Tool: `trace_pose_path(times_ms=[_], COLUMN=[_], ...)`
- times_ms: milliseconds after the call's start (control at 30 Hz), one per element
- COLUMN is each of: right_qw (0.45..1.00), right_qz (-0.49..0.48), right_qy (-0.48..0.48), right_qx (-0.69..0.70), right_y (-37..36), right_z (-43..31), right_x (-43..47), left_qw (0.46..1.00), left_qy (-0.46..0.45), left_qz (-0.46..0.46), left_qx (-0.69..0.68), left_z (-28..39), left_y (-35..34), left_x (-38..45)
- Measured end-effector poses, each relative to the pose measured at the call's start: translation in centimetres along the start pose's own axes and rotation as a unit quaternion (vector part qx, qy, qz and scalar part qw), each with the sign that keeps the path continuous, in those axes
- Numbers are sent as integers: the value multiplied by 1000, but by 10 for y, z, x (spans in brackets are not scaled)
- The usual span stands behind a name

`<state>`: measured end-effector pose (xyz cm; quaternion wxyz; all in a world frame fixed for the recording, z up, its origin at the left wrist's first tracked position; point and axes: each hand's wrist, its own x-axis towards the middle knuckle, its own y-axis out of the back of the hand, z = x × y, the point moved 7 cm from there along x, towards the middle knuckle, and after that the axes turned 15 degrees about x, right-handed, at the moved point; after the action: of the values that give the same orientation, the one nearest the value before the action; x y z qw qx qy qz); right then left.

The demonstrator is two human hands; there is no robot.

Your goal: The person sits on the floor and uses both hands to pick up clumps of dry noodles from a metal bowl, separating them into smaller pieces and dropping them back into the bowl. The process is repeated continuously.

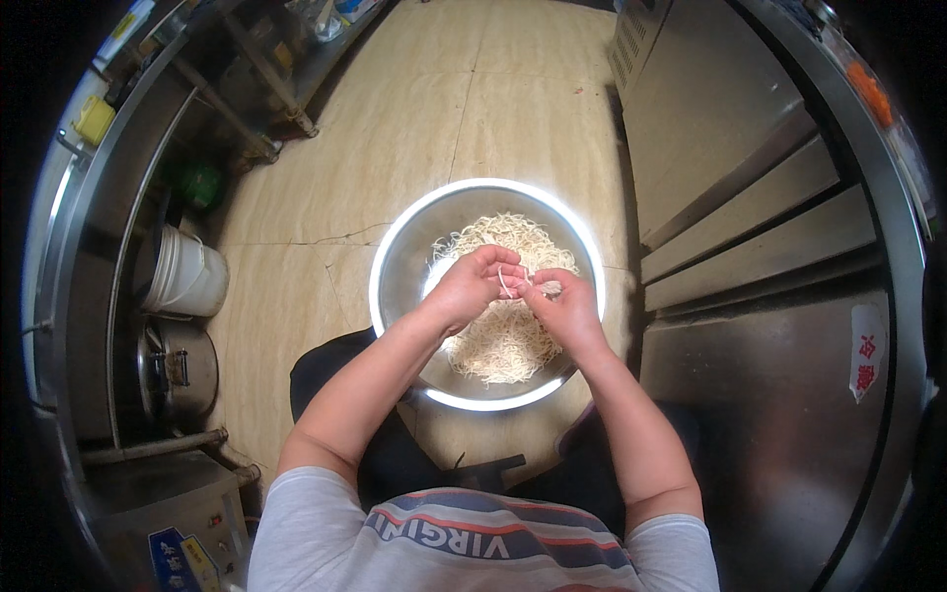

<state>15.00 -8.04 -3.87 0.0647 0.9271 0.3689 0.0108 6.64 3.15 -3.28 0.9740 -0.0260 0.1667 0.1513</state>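
A wide stainless steel basin (403, 311) stands on the floor before me. Two heaps of pale bean sprouts lie in it, a far heap (503, 229) and a near heap (503, 355). Above them my hands meet, fingertips close together. My left hand (470, 285) is palm up with curled fingers and has a thin sprout (504, 281) at its fingertips. My right hand (570, 307) pinches with thumb and forefinger, and a small bunch of sprouts (549, 287) shows within its fingers. Part of both heaps is hidden beneath the hands.
Along the right run steel refrigerator doors (755, 355), close to the basin. Under the left steel counter sit a white bucket (189, 270) and a lidded steel pot (185, 370). Tan tiled floor (414, 111) stretches ahead. My knees flank the basin's near side.
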Motion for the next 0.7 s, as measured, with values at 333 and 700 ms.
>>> trace_pose_path(times_ms=[333,700], right_qw=[987,941], right_qz=[-7,-39], right_qy=[-70,-187], right_qx=[141,280], right_y=[-4,-15], right_z=[6,-1], right_x=[3,-7], left_qw=[999,992], left_qy=[-27,-50], left_qz=[20,102], left_qx=[12,59], left_z=[3,9], left_y=[3,13], left_x=[0,-5])
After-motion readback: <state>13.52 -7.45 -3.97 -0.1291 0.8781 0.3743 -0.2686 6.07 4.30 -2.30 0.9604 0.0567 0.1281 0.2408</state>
